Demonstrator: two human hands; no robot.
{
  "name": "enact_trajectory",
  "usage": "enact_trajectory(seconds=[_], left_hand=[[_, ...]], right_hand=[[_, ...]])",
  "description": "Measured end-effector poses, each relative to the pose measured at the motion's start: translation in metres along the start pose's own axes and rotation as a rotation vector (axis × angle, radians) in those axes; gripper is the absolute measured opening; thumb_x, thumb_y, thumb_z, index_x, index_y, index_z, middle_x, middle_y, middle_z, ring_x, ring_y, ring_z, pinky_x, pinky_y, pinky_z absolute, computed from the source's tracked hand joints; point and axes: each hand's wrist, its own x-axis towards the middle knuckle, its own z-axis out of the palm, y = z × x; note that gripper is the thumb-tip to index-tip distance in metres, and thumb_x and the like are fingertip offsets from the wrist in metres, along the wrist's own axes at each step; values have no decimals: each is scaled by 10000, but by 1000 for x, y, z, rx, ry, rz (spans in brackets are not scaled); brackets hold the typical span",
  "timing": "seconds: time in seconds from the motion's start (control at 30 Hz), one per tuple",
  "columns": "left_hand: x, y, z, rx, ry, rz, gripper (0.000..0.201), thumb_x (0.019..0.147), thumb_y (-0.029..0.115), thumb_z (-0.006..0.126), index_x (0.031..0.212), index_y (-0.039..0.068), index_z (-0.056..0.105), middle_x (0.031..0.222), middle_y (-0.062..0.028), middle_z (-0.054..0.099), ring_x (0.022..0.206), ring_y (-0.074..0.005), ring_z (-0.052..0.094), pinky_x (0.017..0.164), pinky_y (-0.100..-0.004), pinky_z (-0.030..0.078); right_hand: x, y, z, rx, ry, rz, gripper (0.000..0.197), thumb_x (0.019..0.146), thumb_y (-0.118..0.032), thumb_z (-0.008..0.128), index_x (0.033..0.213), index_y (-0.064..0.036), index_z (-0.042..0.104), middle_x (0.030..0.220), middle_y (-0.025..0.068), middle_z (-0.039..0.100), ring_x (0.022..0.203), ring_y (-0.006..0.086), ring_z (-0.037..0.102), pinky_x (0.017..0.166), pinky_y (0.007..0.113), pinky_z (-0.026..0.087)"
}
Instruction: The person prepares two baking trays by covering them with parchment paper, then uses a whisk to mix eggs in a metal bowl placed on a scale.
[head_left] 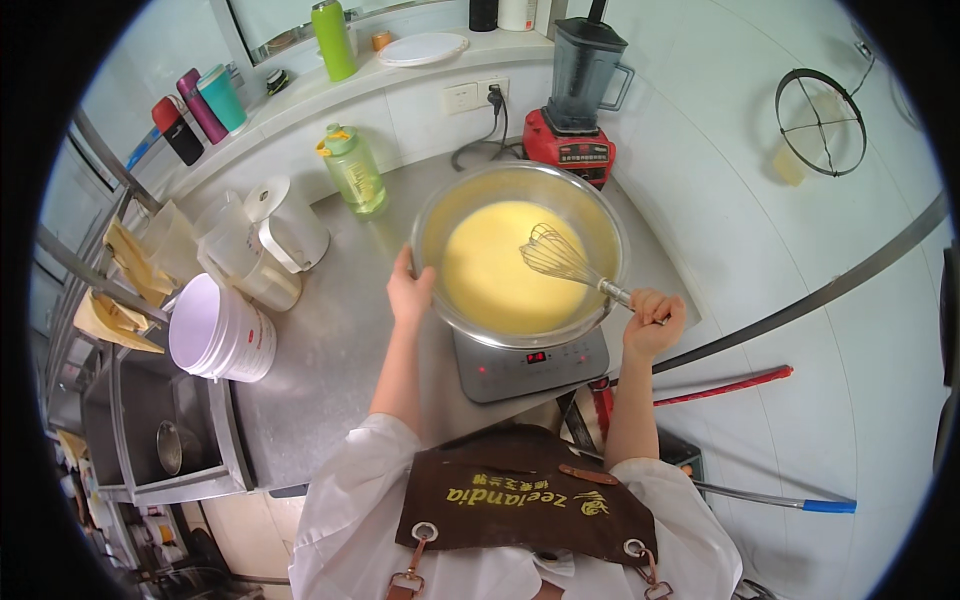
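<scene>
One hot plate [535, 375] at the near edge of the worktop [320, 410] carries a steel bowl [602, 222]; right hand [655, 322] closed around the handle of a whisk [556, 258], wires at the yellow liquid [485, 270] in the bowl, depth not determinable; left hand [410, 295] spread, against the bowl's left rim; pale bucket [243, 342] at the left edge; green bottle [357, 178] near the far edge; blender [572, 140] in the far right corner.
</scene>
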Motion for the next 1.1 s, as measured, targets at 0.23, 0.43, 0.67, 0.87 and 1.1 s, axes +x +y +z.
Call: enact_trajectory(seconds=[0.23,0.43,0.67,0.87,1.1], left_hand=[[2,-3,2,30,-9,24,671,730,168,620,1368,26,468,673,-95,635,578,-149,593,585,-298,492],[3,-6,-2,18,-30,2,674,732,167,619,1372,28,462,678,-99,640,584,-155,603,588,-304,499],[-1,11,-1,22,-36,-10,672,733,160,619,1372,29,461,702,-106,653,590,-153,609,592,-304,501],[2,-9,1,17,9,41,658,727,204,648,1338,17,491,685,-120,626,531,-183,588,555,-325,491],[3,-6,4,30,7,87,670,730,181,621,1362,20,471,768,-125,670,628,-157,617,632,-304,507]], right_hand=[[15,30,26,130,110,210,406,924,-245,381,553,-128,263,433,17,271,416,146,225,478,344,258],[57,-10,26,78,-157,505,379,898,-247,399,560,-144,261,435,-1,234,411,126,179,463,309,232],[63,43,20,106,-47,243,378,900,-248,401,563,-145,264,433,-16,223,408,112,157,431,284,186],[99,0,14,91,-278,535,383,899,-239,402,558,-141,260,445,-4,250,412,128,194,460,295,217],[65,57,27,128,-178,351,401,916,-246,394,552,-144,259,432,-25,236,394,103,196,404,285,191]])
